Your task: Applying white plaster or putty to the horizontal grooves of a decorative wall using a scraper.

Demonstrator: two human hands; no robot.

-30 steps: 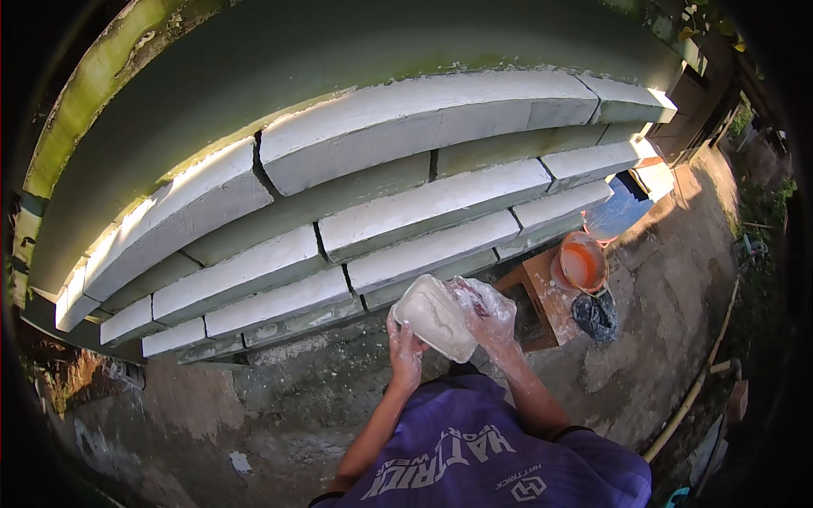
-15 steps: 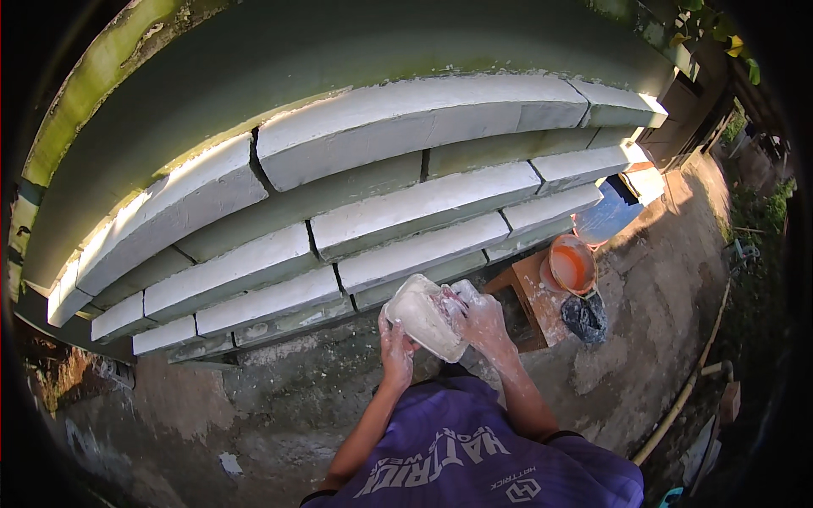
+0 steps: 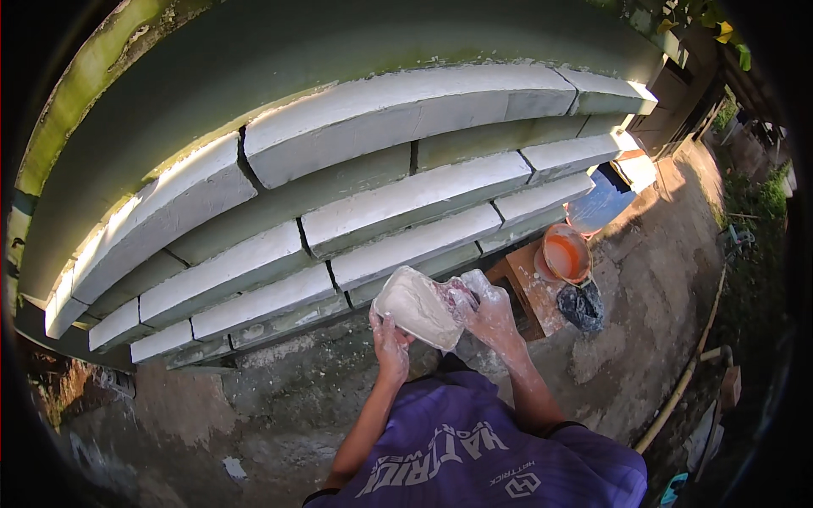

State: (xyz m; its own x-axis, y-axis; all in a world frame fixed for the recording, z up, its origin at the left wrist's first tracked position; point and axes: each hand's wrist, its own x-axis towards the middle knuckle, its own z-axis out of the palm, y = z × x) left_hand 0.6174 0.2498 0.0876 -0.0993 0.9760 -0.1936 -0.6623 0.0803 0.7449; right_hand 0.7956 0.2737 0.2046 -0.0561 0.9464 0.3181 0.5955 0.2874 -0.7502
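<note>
My left hand [image 3: 390, 345] grips the lower left edge of a shallow tub [image 3: 454, 340] with rounded corners, smeared with white. Pale, wet-looking plaster [image 3: 413, 306] covers its inside. At the tub's right side, my right hand [image 3: 490, 318] is closed, its fingers coated with white. Something whitish shows at those fingers, too smeared to name. Both hands are in front of my body, below the lowest of the white ledges [image 3: 415, 251] on the wall.
Stepped white ledges with dark gaps run along the green wall [image 3: 356, 51]. To the right, an orange bucket [image 3: 566, 256] stands at a wooden stool [image 3: 518, 269], beside a black plastic bag [image 3: 581, 306]. Behind them is a blue container [image 3: 600, 203]. A bamboo pole [image 3: 684, 385] lies along the right.
The tub and both hands have shifted slightly, with the tub's plaster-filled inside turned more into view. My view has moved a little. Both hands keep their places on either side.
</note>
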